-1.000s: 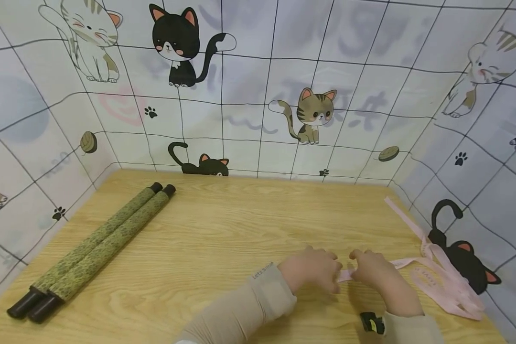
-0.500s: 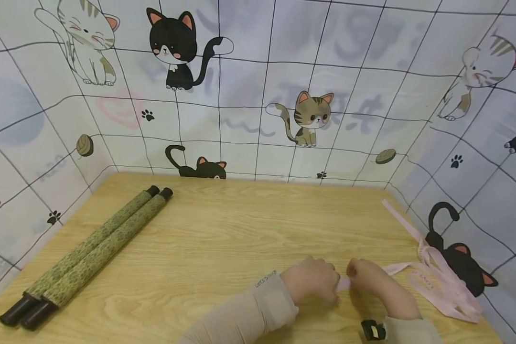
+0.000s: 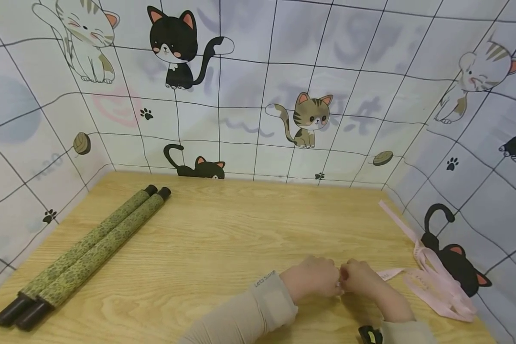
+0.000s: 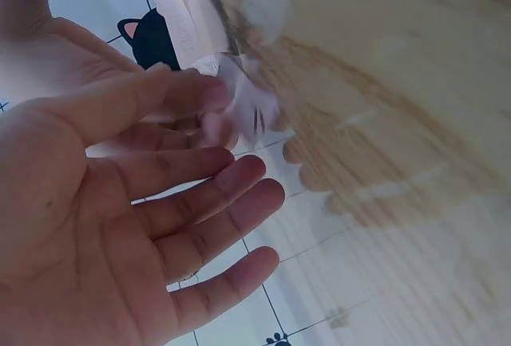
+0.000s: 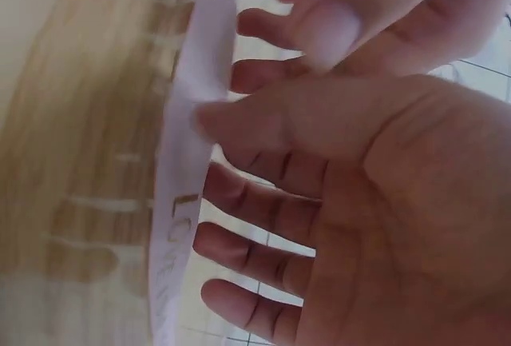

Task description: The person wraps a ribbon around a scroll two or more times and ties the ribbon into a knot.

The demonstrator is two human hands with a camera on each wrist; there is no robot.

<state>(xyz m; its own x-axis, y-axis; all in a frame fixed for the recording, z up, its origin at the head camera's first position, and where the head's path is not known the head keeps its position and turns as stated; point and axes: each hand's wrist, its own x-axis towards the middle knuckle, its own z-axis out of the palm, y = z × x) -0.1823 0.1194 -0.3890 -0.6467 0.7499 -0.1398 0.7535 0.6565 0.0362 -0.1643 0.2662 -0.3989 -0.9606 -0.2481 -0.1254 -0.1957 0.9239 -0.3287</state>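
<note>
A pale pink ribbon with printed lettering (image 5: 177, 210) runs past the fingertips of my right hand (image 3: 362, 278). In the right wrist view, the right thumb and index finger pinch its edge while the other fingers spread loosely. My left hand (image 3: 313, 278) is right beside the right one, with fingertips close to the same stretch of ribbon. The left wrist view shows its fingers (image 4: 243, 206) relaxed and mostly straight, and its palm in view. From the head view, the pinched part of the ribbon is largely hidden by the hands.
The rest of the ribbon lies in a loose pile (image 3: 449, 298) at the table's right edge. Two green patterned rolls with dark ends (image 3: 99, 253) lie side by side on the left of the wooden table (image 3: 223, 229). A cat-print sheet (image 3: 241, 119) surrounds the table.
My hands have drawn together; the short stretch of ribbon that showed between them is now covered. The right hand has shifted left, and the head view has moved slightly.
</note>
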